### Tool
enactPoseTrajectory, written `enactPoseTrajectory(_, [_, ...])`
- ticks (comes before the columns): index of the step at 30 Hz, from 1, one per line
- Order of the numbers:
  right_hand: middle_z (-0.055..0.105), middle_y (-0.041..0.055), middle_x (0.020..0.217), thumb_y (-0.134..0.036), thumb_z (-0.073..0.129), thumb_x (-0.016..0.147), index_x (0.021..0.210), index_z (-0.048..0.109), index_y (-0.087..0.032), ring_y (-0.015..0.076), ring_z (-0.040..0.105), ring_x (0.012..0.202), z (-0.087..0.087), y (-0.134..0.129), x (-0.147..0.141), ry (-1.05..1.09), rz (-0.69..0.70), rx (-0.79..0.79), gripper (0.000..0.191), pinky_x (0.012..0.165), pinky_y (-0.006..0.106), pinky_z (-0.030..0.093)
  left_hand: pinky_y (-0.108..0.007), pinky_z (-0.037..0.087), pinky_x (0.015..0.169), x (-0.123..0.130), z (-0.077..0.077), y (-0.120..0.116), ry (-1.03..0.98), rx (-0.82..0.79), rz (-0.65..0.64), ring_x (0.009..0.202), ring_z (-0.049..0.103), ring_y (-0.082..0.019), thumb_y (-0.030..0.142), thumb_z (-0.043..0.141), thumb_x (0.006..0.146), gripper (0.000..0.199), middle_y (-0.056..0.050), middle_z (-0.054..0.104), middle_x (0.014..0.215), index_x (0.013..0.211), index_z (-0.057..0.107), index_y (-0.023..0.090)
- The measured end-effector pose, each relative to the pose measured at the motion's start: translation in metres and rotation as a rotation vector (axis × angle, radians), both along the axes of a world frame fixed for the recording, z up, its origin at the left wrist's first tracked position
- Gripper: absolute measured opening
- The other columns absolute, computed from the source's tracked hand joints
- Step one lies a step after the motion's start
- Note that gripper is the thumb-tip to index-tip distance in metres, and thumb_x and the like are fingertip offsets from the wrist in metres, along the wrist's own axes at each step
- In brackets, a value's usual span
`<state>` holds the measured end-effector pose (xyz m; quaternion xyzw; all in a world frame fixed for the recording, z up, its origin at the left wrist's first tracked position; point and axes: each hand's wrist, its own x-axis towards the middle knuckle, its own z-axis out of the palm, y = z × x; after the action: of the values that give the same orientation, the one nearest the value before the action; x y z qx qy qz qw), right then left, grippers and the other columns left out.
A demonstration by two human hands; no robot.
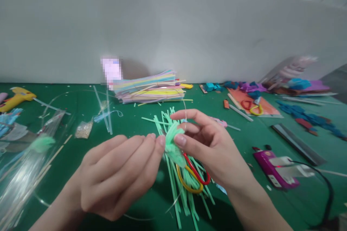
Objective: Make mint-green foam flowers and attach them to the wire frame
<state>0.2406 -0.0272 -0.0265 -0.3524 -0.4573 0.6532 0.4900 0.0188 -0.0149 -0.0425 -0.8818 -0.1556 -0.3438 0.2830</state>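
Observation:
My right hand (214, 148) pinches a fluffy light green piece (175, 140), which looks like folded pipe cleaners, between thumb and fingers. My left hand (121, 173) is closed, its fingertips pressed together at the left edge of that piece. Whatever the left fingertips grip is too small or hidden to make out. A thin pale wire (185, 110) rises by the right fingers. Beneath the hands lies a loose pile of light green pipe cleaners (173, 184). Scissors (193, 184) with red and yellow handles rest on the pile, their blades hidden.
A stack of pastel pipe cleaners (151, 92) lies against the grey wall. At left are a yellow glue gun (20, 97), a small bag of beads (84, 129) and clear plastic wrap (29, 173). A purple power strip (273, 173) with a black cable stands at right.

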Motion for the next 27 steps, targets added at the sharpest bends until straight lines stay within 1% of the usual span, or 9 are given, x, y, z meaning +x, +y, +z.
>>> enactPoseTrajectory(2, [0.063, -0.0063, 0.076, -0.022, 0.076, 0.086, 0.107, 0.066, -0.026, 0.0028, 0.057, 0.065, -0.001, 0.000, 0.000, -0.020, -0.051, 0.026, 0.024, 0.060, 0.011, 0.049, -0.040, 0.052, 0.080, 0.005, -0.002, 0.005, -0.060, -0.009, -0.005, 0.099, 0.064, -0.024, 0.011, 0.066, 0.088, 0.027, -0.014, 0.068, 0.111, 0.114, 0.070, 0.004])
enactPoseTrajectory(4, [0.063, -0.0061, 0.076, -0.022, 0.076, 0.085, 0.107, 0.066, -0.026, 0.0033, 0.058, 0.066, -0.001, -0.001, -0.001, -0.065, -0.079, 0.048, 0.024, 0.062, 0.011, 0.050, -0.041, 0.051, 0.075, 0.010, -0.002, 0.009, -0.125, -0.007, -0.017, 0.090, 0.065, -0.025, 0.015, 0.069, 0.087, 0.024, -0.013, 0.071, 0.097, 0.107, 0.071, 0.003])
enactPoseTrajectory(7, [0.065, -0.0057, 0.078, -0.023, 0.076, 0.085, 0.109, 0.067, -0.028, 0.0042, 0.059, 0.069, -0.002, -0.002, -0.002, -0.109, -0.087, 0.082, 0.026, 0.064, 0.012, 0.050, -0.039, 0.048, 0.070, 0.018, 0.000, 0.012, -0.207, -0.007, 0.019, 0.080, 0.066, -0.024, 0.019, 0.077, 0.082, 0.013, -0.007, 0.071, 0.078, 0.092, 0.073, 0.011])
enactPoseTrajectory(9, [0.066, -0.0056, 0.078, -0.024, 0.076, 0.086, 0.109, 0.067, -0.029, 0.0042, 0.059, 0.069, -0.002, -0.003, -0.002, -0.119, -0.087, 0.100, 0.025, 0.063, 0.012, 0.050, -0.038, 0.047, 0.070, 0.023, 0.001, 0.013, -0.235, -0.006, 0.041, 0.078, 0.066, -0.023, 0.018, 0.080, 0.079, 0.010, -0.005, 0.071, 0.073, 0.085, 0.072, 0.014])
enactPoseTrajectory(13, [0.065, -0.0060, 0.077, -0.024, 0.075, 0.087, 0.108, 0.067, -0.028, 0.0036, 0.057, 0.068, -0.003, -0.002, -0.002, -0.134, -0.095, 0.109, 0.023, 0.063, 0.011, 0.049, -0.038, 0.047, 0.073, 0.027, 0.000, 0.012, -0.252, 0.000, 0.032, 0.075, 0.066, -0.022, 0.016, 0.080, 0.077, 0.010, -0.004, 0.071, 0.071, 0.080, 0.071, 0.014])
enactPoseTrajectory(18, [0.062, -0.0068, 0.073, -0.024, 0.075, 0.086, 0.107, 0.067, -0.027, 0.0032, 0.057, 0.065, -0.004, 0.002, -0.002, -0.116, -0.097, 0.087, 0.023, 0.063, 0.012, 0.050, -0.039, 0.047, 0.078, 0.027, -0.003, 0.012, -0.279, -0.001, 0.049, 0.077, 0.067, -0.022, 0.014, 0.079, 0.079, 0.008, -0.005, 0.073, 0.073, 0.083, 0.072, 0.013])
enactPoseTrajectory(20, [0.061, -0.0067, 0.071, -0.026, 0.073, 0.088, 0.106, 0.068, -0.026, 0.0037, 0.058, 0.063, -0.005, 0.003, -0.001, -0.095, -0.087, 0.086, 0.019, 0.062, 0.013, 0.051, -0.039, 0.047, 0.079, 0.027, -0.004, 0.012, -0.292, -0.011, 0.048, 0.078, 0.067, -0.022, 0.014, 0.078, 0.080, 0.008, -0.004, 0.074, 0.074, 0.084, 0.072, 0.014])
enactPoseTrajectory(22, [0.062, -0.0055, 0.070, -0.029, 0.069, 0.091, 0.104, 0.069, -0.025, 0.0051, 0.060, 0.064, -0.005, 0.004, -0.001, -0.085, -0.074, 0.088, 0.014, 0.064, 0.015, 0.053, -0.040, 0.047, 0.079, 0.026, -0.003, 0.011, -0.286, -0.017, 0.045, 0.077, 0.067, -0.021, 0.014, 0.079, 0.080, 0.008, -0.004, 0.074, 0.073, 0.084, 0.072, 0.014])
enactPoseTrajectory(27, [0.066, -0.0038, 0.072, -0.032, 0.068, 0.092, 0.102, 0.071, -0.024, 0.0066, 0.062, 0.065, -0.006, 0.006, -0.001, -0.098, -0.077, 0.061, 0.013, 0.065, 0.017, 0.054, -0.038, 0.049, 0.078, 0.023, -0.001, 0.010, -0.258, -0.009, 0.067, 0.078, 0.069, -0.020, 0.013, 0.078, 0.082, 0.009, -0.001, 0.075, 0.075, 0.087, 0.071, 0.016])
